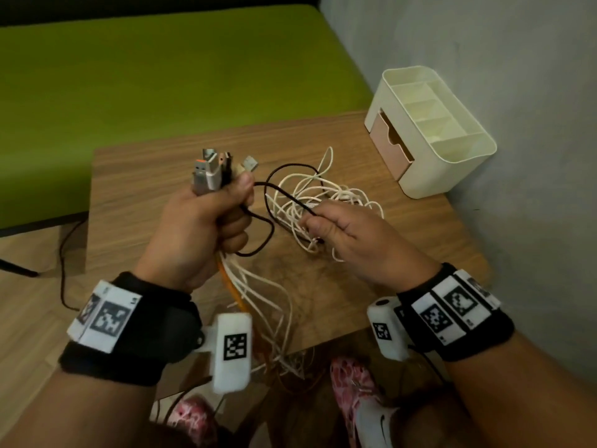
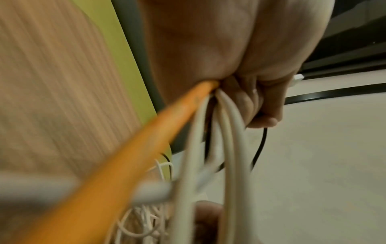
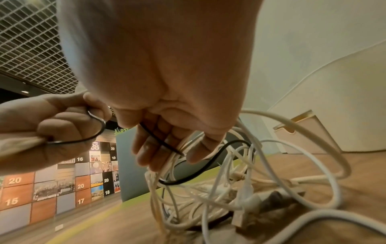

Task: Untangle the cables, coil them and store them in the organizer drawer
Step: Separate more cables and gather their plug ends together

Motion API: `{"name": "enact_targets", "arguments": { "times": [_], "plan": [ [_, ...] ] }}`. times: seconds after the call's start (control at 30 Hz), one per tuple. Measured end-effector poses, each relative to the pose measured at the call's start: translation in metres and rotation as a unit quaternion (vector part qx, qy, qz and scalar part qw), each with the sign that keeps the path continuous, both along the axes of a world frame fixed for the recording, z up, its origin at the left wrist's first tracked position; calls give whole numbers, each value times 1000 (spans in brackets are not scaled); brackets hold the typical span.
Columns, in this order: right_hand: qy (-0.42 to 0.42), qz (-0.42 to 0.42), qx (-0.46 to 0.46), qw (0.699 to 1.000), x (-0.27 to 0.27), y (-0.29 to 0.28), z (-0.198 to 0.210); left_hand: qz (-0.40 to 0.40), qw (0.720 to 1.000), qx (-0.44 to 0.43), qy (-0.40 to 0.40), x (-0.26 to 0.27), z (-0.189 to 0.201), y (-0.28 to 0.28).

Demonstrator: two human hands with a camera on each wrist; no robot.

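Cables [image 1: 326, 202] near table edge [image 1: 465, 221]

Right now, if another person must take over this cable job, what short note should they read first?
Left hand: grips a bundle of cable plugs, with the orange cable and white cables hanging below the fist.
Right hand: pinches the black cable and some white strands, held over the white tangle on the wooden table.
Organizer: at the table's far right corner; its pink drawer looks partly open.
Done: plug ends gathered in one hand.
Left: free the black cable, separate the rest, coil each, put them in the drawer.
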State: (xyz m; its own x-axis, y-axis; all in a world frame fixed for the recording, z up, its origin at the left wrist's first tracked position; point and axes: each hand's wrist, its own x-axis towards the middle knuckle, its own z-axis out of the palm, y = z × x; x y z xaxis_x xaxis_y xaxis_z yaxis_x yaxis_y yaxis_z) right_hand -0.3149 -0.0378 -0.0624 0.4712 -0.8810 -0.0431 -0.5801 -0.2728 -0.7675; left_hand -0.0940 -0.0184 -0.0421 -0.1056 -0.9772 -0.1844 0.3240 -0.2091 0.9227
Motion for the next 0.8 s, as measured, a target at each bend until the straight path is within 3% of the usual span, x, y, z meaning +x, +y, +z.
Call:
{"name": "enact_targets", "arguments": {
  "times": [0.07,0.17,0.33,0.4,0.53,0.63,0.7,0.8],
  "plan": [
    [-46,-55,-6,997,-2,0,5,53,987,30,-150,5,-8,-4],
    [-87,-87,-20,992,-7,1,9,100,933,-5,-347,-3,-11,-5],
    [11,-45,-64,997,-3,-2,-1,167,885,-144,-410,-25,-7,6],
    [12,-35,-92,995,-1,-2,-6,121,891,-159,-407,-30,-9,8],
    [-72,-50,-135,987,5,1,1,3,901,-164,-402,-34,-20,5],
    [-120,-56,-162,978,6,3,5,-5,907,-160,-389,-32,-18,2],
    [-136,-59,-133,980,4,3,4,8,945,-139,-296,-31,-11,4],
    [-88,-41,-94,991,1,0,-2,24,995,-72,-58,-23,1,5]
  ]
}}
